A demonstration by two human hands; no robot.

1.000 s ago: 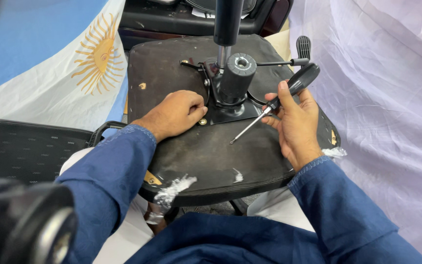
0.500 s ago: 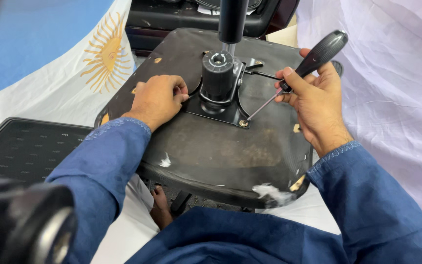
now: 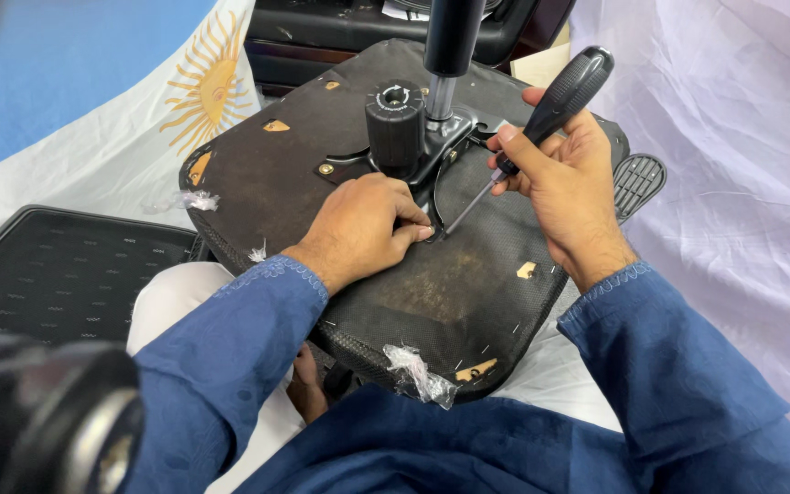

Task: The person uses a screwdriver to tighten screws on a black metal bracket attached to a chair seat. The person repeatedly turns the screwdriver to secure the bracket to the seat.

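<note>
While my left hand [image 3: 363,229] presses flat on the upturned black fabric-covered chair seat base [image 3: 468,293] across my lap, its fingers pinch the spot where the tip lands. My right hand [image 3: 560,178] grips the black-handled screwdriver [image 3: 541,119], fingers closed round it, right of the black metal tilt mechanism [image 3: 404,128]; I'd keep the shaft in line with the screw and push firmly so it doesn't slip.

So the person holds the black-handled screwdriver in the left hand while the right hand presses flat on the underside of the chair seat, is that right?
Not quite: the hands are swapped. In the head view, the right hand holds the black-handled screwdriver, its tip down at the metal mounting plate, while the left hand presses flat on the underside of the chair seat.
</note>
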